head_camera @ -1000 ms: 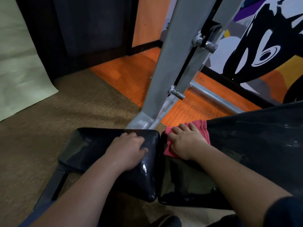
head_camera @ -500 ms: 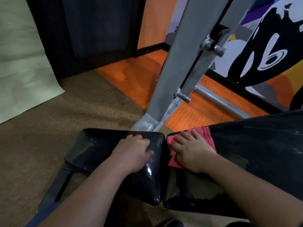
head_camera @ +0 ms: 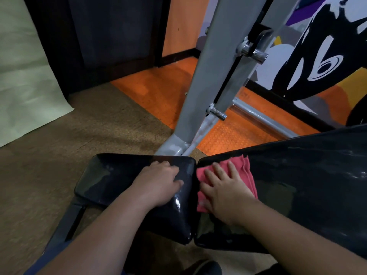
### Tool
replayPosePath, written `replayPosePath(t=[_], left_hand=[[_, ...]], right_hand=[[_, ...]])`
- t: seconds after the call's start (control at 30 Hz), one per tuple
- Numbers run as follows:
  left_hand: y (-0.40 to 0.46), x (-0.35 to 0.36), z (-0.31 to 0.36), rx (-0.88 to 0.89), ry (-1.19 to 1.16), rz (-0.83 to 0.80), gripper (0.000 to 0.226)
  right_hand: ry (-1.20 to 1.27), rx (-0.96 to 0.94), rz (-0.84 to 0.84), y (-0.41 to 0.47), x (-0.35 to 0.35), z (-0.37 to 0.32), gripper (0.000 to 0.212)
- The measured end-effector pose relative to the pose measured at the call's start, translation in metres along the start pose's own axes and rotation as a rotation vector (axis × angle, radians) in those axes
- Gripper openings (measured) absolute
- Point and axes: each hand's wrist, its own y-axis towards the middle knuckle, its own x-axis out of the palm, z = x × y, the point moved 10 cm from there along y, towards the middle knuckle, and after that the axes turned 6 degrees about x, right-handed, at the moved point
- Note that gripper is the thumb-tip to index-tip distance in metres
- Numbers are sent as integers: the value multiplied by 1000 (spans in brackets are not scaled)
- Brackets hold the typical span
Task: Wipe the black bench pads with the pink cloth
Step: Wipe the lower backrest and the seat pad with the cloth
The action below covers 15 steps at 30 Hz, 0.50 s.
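Note:
Two glossy black bench pads meet in front of me: a small seat pad (head_camera: 111,179) on the left and a long back pad (head_camera: 309,187) stretching off to the right. My left hand (head_camera: 158,185) rests flat on the seat pad near its right edge, fingers spread, holding nothing. My right hand (head_camera: 224,189) presses the folded pink cloth (head_camera: 248,171) down on the near-left end of the back pad, right beside the gap between the pads. The cloth pokes out beyond my fingers and under my palm.
A grey metal upright (head_camera: 200,84) with bolts rises just behind the pads, and a silver floor bar (head_camera: 264,120) runs right from it. Orange rubber flooring (head_camera: 158,88) and brown carpet (head_camera: 59,147) surround the bench. A painted wall (head_camera: 325,62) stands at the right, a pale sheet (head_camera: 21,76) at the left.
My right hand has slid the cloth a little towards me along the back pad's left end. The left hand has stayed on the seat pad. My head has shifted slightly.

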Motion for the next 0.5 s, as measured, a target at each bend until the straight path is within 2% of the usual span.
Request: replayPosePath(t=[0.1, 0.17, 0.23, 0.3, 0.37, 0.43, 0.5], left_hand=[[0, -2, -3, -12, -7, 13, 43], [1, -1, -1, -14, -6, 10, 45], [1, 1, 0, -10, -2, 0, 44], [1, 3, -1, -12, -5, -10, 43], [2, 2, -1, -18, -5, -8, 43], [2, 1, 0, -23, -6, -4, 43], [2, 2, 1, -22, -9, -7, 44]], right_hand=[[29, 43, 66, -6, -11, 13, 58], [47, 113, 38, 0, -16, 16, 56], [44, 35, 28, -4, -7, -7, 58], [36, -80, 100, -19, 2, -23, 59], [82, -58, 159, -25, -8, -11, 60], [78, 33, 114, -15, -12, 1, 61], [48, 43, 59, -14, -9, -10, 67]])
